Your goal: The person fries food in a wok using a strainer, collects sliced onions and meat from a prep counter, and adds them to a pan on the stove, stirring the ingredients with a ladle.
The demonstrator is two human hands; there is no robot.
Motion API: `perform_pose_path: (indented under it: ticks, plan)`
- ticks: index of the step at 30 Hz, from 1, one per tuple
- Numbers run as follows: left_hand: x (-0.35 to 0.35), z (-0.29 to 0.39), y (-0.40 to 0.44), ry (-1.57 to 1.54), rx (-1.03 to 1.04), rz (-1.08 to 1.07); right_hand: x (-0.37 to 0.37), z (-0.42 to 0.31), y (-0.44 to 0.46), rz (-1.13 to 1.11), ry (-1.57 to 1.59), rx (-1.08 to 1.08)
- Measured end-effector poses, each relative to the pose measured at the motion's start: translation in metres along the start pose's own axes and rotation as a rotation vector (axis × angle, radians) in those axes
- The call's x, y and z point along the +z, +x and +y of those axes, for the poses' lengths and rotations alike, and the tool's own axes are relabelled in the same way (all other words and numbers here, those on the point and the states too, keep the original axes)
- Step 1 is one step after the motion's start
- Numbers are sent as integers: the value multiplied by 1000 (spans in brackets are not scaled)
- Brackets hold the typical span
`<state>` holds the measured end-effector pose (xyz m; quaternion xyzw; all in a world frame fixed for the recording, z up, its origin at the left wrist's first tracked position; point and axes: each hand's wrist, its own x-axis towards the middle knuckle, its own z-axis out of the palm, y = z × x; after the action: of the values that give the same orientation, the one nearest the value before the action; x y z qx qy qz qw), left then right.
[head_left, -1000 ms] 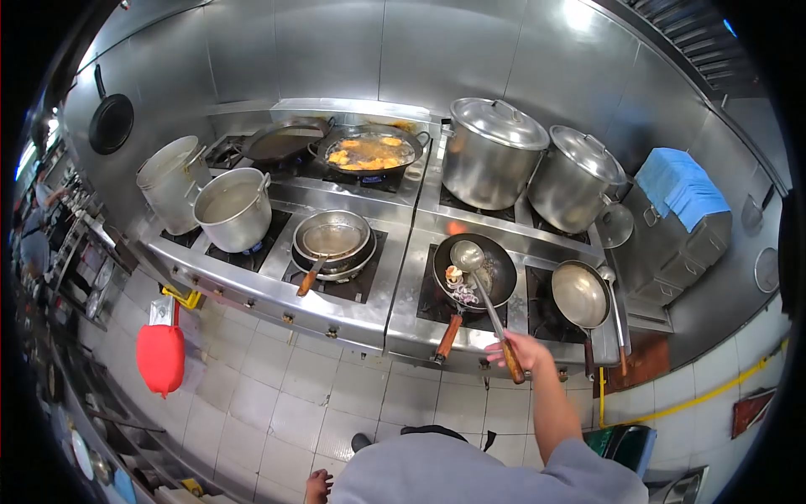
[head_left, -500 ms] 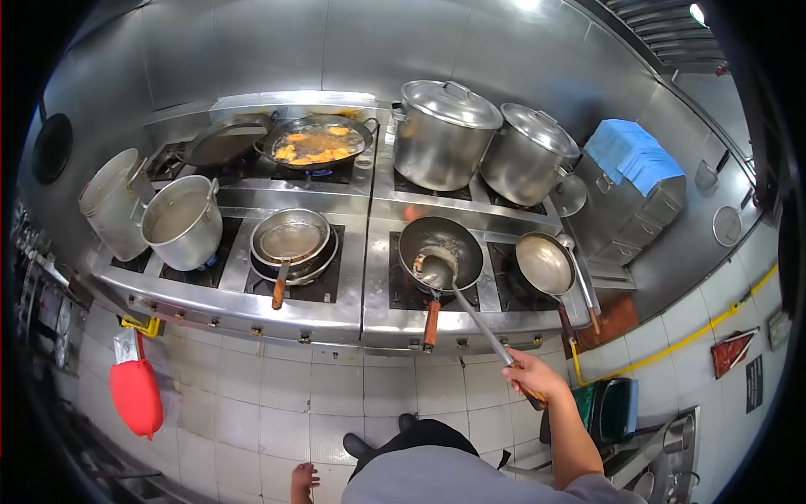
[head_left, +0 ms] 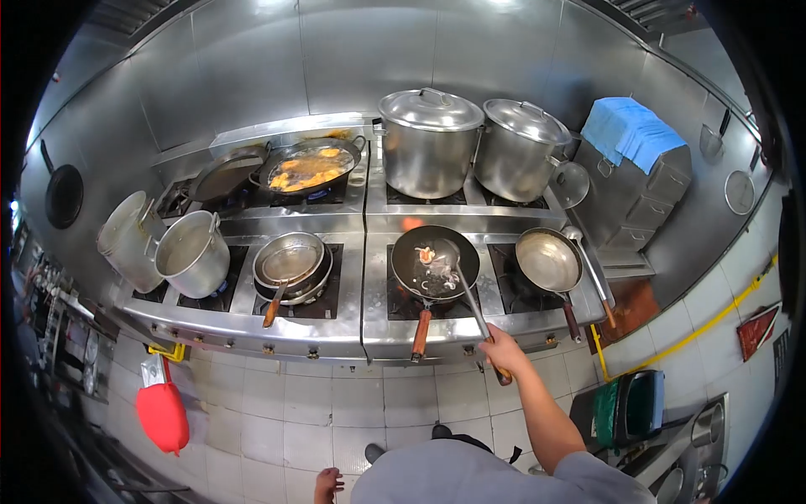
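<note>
"Black is the round pan [head_left: 411,273] we look down at, on the near side of the steel stove [head_left: 366,290]. What do we have in our right hand [head_left: 501,347]?"

"We have the long ladle [head_left: 473,304]. Our fingers are closed around it near its brown end, and its cup is down in the black pan."

"What is in the pan with it?"

"We see orange and white bits of food [head_left: 426,254], next to the cup. The pan's brown handle [head_left: 421,333] points to us, and we are not touching it."

"And our left hand [head_left: 329,485]?"

"It is low down, beside our grey shirt [head_left: 470,476], well apart from the stove. Its fingers look bent. We see nothing in it, but we can't tell how far open it is."

"What sits by our black pan?"

"On the right we see a shiny pan [head_left: 548,259], and a long spoon [head_left: 590,273] just beside it. On the left we see a stack of pans [head_left: 288,259]. Behind are two big pots with lids, a wide one [head_left: 426,160] and a smaller one [head_left: 514,168]. Far back on the left, yellow bits [head_left: 306,178] lie in bubbly oil in a wide pan [head_left: 273,160]."
</note>
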<state>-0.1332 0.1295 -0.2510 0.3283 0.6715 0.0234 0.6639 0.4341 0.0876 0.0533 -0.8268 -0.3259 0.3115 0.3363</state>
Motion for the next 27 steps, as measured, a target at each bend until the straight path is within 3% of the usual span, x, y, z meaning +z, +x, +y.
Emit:
perform_pose_path:
  ticks: [2, 4, 6, 9, 11, 12, 14, 15, 19, 21, 24, 27]
  plan:
    - [21, -7, -21, -2, -13, 68, -15, -1, -16, -223, 442, 63]
    - [6, -63, 31, 698, 644, 24, -30, 1, -40, -265, 438, 55]
    - [27, -59, 2, 581, 456, 39, -45, 6, -48, -300, 434, 48]
    - [51, -49, -25, 555, 373, 52, -65, 14, -39, -416, 393, 113]
    - [69, -30, -50, 529, 323, 63, -68, 26, -18, -274, 49, -2]
    - [76, -23, -53, 518, 313, 71, -66, 32, -6, -289, 45, -6]
    - [86, -10, -45, 191, 55, 29, -57, 39, 14, 71, -322, -210]
    - [91, -6, -42, 179, 51, 33, -63, 15, 11, -12, -248, -43]
    - [105, 5, -37, 21, 76, 56, -49, 34, 13, 17, -385, -136]
    - [109, 12, -32, 8, 119, 35, -63, 26, -4, -348, 224, 11]
    - [110, 9, -29, 190, 307, 1, -63, 27, -7, -468, 491, 138]
    - [90, -43, 46, 218, 300, -18, -35, 35, 17, -432, 631, 110]
